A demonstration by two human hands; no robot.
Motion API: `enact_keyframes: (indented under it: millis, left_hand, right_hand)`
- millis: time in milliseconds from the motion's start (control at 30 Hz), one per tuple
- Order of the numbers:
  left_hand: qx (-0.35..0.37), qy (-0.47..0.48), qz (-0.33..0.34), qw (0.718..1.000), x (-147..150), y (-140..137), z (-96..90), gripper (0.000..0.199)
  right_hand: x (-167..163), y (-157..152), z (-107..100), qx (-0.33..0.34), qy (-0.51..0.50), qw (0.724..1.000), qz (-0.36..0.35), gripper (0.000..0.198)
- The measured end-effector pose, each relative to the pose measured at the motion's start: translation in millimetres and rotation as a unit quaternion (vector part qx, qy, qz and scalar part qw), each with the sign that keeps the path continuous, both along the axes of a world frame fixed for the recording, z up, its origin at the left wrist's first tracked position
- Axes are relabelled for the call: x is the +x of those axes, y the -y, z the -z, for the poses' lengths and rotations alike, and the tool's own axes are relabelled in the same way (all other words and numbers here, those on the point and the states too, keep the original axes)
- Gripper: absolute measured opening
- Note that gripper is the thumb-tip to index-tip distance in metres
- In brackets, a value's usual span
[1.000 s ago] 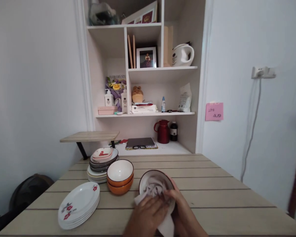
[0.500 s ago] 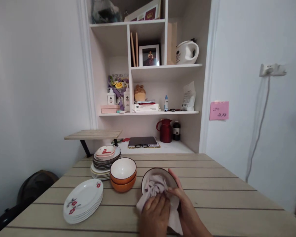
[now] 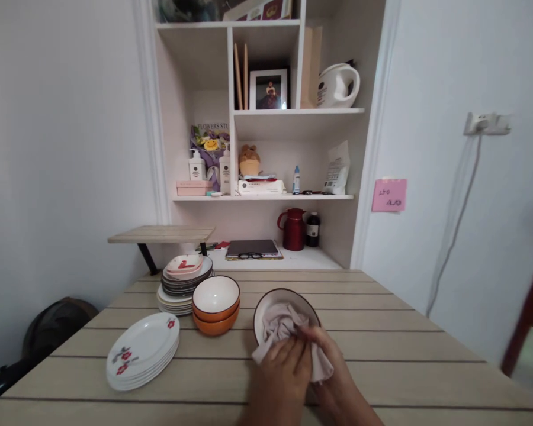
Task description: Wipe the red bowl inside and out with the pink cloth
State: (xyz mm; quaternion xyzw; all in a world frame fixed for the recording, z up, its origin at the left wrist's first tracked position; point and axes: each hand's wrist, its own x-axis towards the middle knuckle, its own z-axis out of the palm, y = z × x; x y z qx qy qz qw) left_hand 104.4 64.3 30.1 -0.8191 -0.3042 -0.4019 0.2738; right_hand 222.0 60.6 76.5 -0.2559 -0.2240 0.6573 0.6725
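Below the middle of the view, a bowl (image 3: 261, 307) with a pale inside and a dark rim is tilted toward me. A crumpled light pinkish cloth (image 3: 279, 319) lies inside it and hangs over its near edge. My left hand (image 3: 288, 367) presses the cloth into the bowl with its fingers together. At the bowl's right side is my right hand (image 3: 331, 355), gripping it with the thumb over the rim and cloth. The other fingers of that hand are hidden under the bowl and cloth.
Left of the bowl stand two stacked orange bowls (image 3: 216, 313). Beyond them is a pile of plates (image 3: 186, 284) topped by small dishes (image 3: 184, 264). White flowered plates (image 3: 144, 349) are stacked at front left. A red jug (image 3: 294, 229) stands at the back.
My right hand's fingers, which showed behind the bowl's right rim, are now out of sight, and its thumb lies over the cloth. The camera view has shifted slightly.
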Motion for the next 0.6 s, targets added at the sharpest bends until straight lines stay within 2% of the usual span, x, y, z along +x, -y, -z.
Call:
enact_keyframes:
  millis: [67, 133, 200, 267, 333, 433, 500, 600]
  left_hand:
    - [0.003, -0.071, 0.043, 0.997, -27.7, -1.7, -9.6, 0.041]
    - [0.002, -0.148, 0.053, 0.987, -54.9, -7.1, -20.3, 0.037]
    - [0.016, -0.171, 0.048, 0.984, -74.0, -15.1, -28.0, 0.031]
    - [0.046, -0.169, 0.057, 0.983, -80.9, -22.7, -29.0, 0.028]
    - [0.065, -0.149, 0.069, 0.984, -76.0, -27.1, -23.4, 0.030]
    - [0.019, -0.081, 0.069, 0.994, -52.4, -27.6, -10.6, 0.035]
    - [-0.046, -0.005, 0.038, 0.998, -32.2, -25.9, -4.4, 0.035]
    - [-0.079, 0.054, 0.001, 0.995, -6.5, -24.2, -0.5, 0.029]
  right_hand:
    - [-1.7, 1.2, -8.3, -0.012, -0.010, 1.000, 0.016, 0.051]
    - [-4.9, 3.1, -16.5, 0.006, 0.006, 1.000, 0.006, 0.059]
    - [-7.2, 4.6, -22.0, 0.022, 0.025, 0.999, -0.007, 0.064]
    - [-7.3, 5.6, -23.8, 0.031, 0.036, 0.999, -0.015, 0.068]
    - [-5.2, 6.0, -22.5, 0.034, 0.034, 0.999, -0.015, 0.074]
    - [-1.5, 4.7, -17.7, 0.037, 0.021, 0.999, -0.005, 0.080]
    - [-0.6, 1.9, -14.3, 0.023, 0.018, 1.000, -0.004, 0.077]
    - [-0.6, -5.8, -11.4, -0.017, 0.019, 1.000, -0.006, 0.061]
